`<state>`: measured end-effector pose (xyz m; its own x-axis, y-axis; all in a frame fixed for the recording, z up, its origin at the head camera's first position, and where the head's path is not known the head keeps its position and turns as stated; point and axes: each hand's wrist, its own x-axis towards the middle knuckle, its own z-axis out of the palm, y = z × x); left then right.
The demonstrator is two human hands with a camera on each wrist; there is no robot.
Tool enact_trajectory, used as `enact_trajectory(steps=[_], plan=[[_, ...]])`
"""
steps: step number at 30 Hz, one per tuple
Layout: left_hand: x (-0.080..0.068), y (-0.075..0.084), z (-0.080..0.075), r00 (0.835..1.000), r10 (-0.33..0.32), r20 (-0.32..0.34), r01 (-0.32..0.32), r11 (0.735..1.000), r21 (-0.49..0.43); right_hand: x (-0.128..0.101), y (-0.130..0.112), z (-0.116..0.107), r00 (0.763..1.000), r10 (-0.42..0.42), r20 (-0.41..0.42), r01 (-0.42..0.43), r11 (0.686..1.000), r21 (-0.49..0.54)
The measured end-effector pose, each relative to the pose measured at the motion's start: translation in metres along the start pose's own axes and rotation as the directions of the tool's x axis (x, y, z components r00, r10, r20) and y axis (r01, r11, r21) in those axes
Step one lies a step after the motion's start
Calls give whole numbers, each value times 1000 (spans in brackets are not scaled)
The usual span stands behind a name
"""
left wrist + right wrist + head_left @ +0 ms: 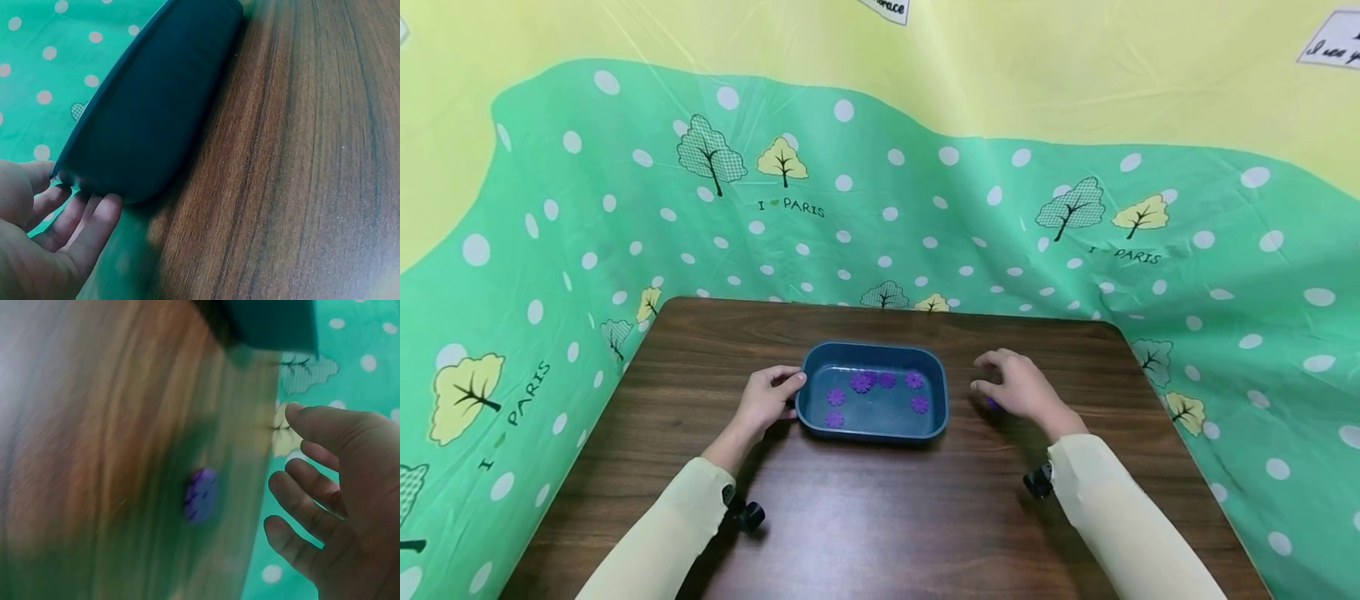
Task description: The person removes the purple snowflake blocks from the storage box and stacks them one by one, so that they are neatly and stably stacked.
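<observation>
A dark blue rectangular tray [871, 434] sits on the wooden table, its outer wall [156, 100] filling much of the left wrist view. My left hand [762, 402] grips its left end, thumb at the rim and fingers against the outside wall. Inside lie several small purple notched discs [919, 404], two of them overlapping near the middle. To the right of the tray, my right hand [1019, 388] hovers with loosely bent fingers and nothing in them. One purple notched disc [201, 495] is on the table beneath that hand, mostly hidden by it in the head view.
The brown wood-grain table [865, 517] ends at a back edge behind the tray. A green and yellow patterned cloth [850, 192] hangs behind and at both sides. Each sleeve carries a small black wrist camera, such as the left one [747, 512].
</observation>
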<state>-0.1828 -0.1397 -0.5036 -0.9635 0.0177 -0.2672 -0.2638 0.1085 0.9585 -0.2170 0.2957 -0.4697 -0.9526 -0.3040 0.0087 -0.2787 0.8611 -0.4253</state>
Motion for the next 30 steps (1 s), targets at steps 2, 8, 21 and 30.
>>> enact_trajectory(steps=[2, 8, 21, 30], plan=[[1, 1, 0, 1000, -1, 0, 1, 1000, 0, 4, -7, -2, 1000, -18, -8, 18, 1000, 5], [5, -4, -1, 1000, 9, -10, -9, 1000, -2, 17, -30, -6, 998, -60, -20, 60, 998, 12], [6, -7, 0, 1000, 14, -15, -13, 1000, 4, 41, -86, 4, 993, -121, -10, 121, 992, 38], [5, -6, 0, 1000, 4, -17, -4, 1000, 6, 55, -114, 28, 987, -152, 51, 154, 988, -24]])
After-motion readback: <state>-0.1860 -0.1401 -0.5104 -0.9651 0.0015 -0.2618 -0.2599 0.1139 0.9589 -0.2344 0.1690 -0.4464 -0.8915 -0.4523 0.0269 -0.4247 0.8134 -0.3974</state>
